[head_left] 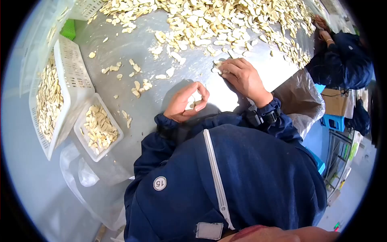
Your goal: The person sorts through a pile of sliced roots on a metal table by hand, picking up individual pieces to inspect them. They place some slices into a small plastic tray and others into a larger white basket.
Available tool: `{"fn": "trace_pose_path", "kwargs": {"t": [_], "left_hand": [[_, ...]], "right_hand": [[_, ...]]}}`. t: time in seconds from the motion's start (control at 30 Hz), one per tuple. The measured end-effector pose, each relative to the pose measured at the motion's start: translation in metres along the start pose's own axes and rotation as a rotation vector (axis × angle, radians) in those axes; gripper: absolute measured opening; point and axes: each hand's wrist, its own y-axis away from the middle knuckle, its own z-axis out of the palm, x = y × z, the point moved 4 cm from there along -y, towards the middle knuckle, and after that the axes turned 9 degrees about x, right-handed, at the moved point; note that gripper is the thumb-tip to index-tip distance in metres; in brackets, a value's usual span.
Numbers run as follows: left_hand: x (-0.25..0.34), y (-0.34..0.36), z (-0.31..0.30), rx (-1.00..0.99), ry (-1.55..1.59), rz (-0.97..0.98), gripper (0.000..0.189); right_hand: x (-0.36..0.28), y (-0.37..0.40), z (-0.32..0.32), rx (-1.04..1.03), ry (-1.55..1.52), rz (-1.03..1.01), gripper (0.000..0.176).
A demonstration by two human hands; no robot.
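Observation:
Pale yellowish flat slices [225, 24] lie in a wide heap on the metal tabletop [153, 117], their kind not clear. My right hand [244, 78] is closed in a pinch on a pale slice [217, 67] just below the heap's near edge. To its left, my left hand [186, 101] is curled, thumb and fingertips together in a ring. Whether anything sits between those fingertips is too small to make out. A few loose slices [141, 87] are scattered left of my left hand.
At the left stand a white perforated basket [74, 66] and a smaller white tray [117, 139], both holding slices. A clear plastic bag [300, 99] hangs at the table's right edge. Another person's dark sleeve [342, 60] and hands are at the far right, near blue stools [333, 122].

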Motion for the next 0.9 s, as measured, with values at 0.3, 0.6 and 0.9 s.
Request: {"fn": "trace_pose_path", "kwargs": {"t": [0.3,0.6,0.9], "left_hand": [[-0.001,0.001,-0.002,0.025,0.002,0.024,0.036],[-0.001,-0.001,-0.008,-0.064,0.037,-0.084,0.047],[0.002,0.002,0.0,0.03,0.0,-0.04,0.038]], "right_hand": [[-0.016,-0.018,0.016,-0.028,0.187,-0.005,0.024],[-0.009,-0.024,-0.009,-0.016,-0.308,0.384,0.023],[0.009,-0.019,-0.009,-0.031,0.094,0.256,0.036]]}}
